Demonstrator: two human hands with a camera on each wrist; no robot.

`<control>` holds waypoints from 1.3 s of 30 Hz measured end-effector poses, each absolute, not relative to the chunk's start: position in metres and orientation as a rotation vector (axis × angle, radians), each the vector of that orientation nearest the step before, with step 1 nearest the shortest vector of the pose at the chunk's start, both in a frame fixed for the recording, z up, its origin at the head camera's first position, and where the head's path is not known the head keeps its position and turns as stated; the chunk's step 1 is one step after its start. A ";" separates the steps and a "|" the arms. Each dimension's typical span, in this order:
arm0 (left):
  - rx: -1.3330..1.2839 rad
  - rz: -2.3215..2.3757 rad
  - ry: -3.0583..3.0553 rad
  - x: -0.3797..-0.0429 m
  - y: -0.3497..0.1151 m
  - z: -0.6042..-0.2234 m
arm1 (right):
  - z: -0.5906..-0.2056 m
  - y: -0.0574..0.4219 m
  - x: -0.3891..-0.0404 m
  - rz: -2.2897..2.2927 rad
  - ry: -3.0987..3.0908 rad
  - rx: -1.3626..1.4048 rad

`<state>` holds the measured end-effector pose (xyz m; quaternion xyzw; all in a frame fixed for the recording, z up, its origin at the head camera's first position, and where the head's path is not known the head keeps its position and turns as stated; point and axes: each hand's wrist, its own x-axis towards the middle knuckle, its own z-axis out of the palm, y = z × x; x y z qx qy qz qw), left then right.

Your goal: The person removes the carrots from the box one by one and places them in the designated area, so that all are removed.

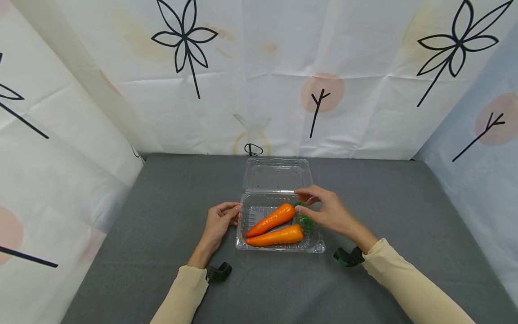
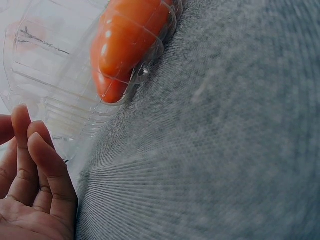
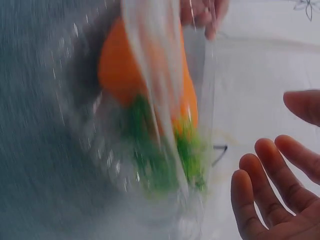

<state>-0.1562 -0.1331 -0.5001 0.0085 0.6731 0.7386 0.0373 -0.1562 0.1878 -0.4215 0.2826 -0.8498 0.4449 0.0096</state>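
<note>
A clear plastic clamshell container (image 1: 251, 247) lies with its lid (image 1: 277, 175) folded back behind it. Inside rest two orange carrots, an upper carrot (image 1: 272, 220) and a lower carrot (image 1: 275, 236), tips to the left and green tops (image 1: 305, 220) at the right. My left hand (image 1: 218, 221) pinches the container's left rim between thumb and fingertips. At the right side, my right hand (image 1: 329, 211) hovers over the green tops, thumb apart from the fingers. In the right wrist view its fingers (image 3: 280, 170) are loosely spread, with nothing between them.
The container stands on a grey cloth-covered table (image 1: 182, 189). White printed curtains (image 1: 275, 54) hang behind and along both sides. A dark wrist device (image 1: 349, 257) sits at the right wrist, and another (image 1: 218, 272) at the left.
</note>
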 end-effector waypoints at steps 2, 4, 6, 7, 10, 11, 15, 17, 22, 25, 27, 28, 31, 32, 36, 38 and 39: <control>0.029 2.267 2.067 -0.156 -0.133 -0.500 | -0.424 0.182 -0.151 1.396 -2.650 0.935; 0.033 2.269 2.067 -0.156 -0.133 -0.500 | -0.427 0.176 -0.146 1.400 -2.648 0.980; 0.037 2.273 2.064 -0.156 -0.133 -0.501 | -0.430 0.170 -0.141 1.400 -2.655 1.018; 0.038 2.276 2.063 -0.156 -0.133 -0.501 | -0.431 0.168 -0.139 1.400 -2.663 1.034; 0.034 2.277 2.061 -0.156 -0.133 -0.502 | -0.436 0.163 -0.135 1.405 -2.698 1.083; 0.033 2.277 2.061 -0.156 -0.133 -0.501 | -0.438 0.162 -0.134 1.411 -2.712 1.094; 0.025 2.269 2.067 -0.156 -0.132 -0.500 | -0.445 0.157 -0.134 1.430 -2.762 1.125; 0.024 2.264 2.067 -0.156 -0.132 -0.500 | -0.446 0.155 -0.134 1.427 -2.783 1.129; 0.025 2.270 2.059 -0.156 -0.132 -0.500 | -0.448 0.152 -0.134 1.354 -2.842 1.157; 0.029 2.279 2.060 -0.156 -0.132 -0.499 | -0.448 0.151 -0.136 1.300 -2.871 1.187; 0.032 2.283 2.061 -0.156 -0.132 -0.499 | -0.449 0.150 -0.137 1.280 -2.890 1.200; 0.033 2.284 2.061 -0.156 -0.132 -0.499 | -0.449 0.150 -0.137 1.275 -2.901 1.202; 0.034 2.281 2.062 -0.156 -0.132 -0.500 | -0.450 0.148 -0.138 1.259 -2.943 1.199; 0.033 2.281 2.061 -0.156 -0.132 -0.500 | -0.450 0.148 -0.138 1.247 -2.957 1.198; 0.031 2.279 2.058 -0.156 -0.132 -0.500 | -0.450 0.146 -0.138 1.185 -2.990 1.200; 0.035 2.282 2.055 -0.156 -0.132 -0.500 | -0.451 0.145 -0.138 1.137 -3.000 1.203; 0.035 2.283 2.054 -0.156 -0.132 -0.500 | -0.451 0.145 -0.138 1.110 -3.005 1.206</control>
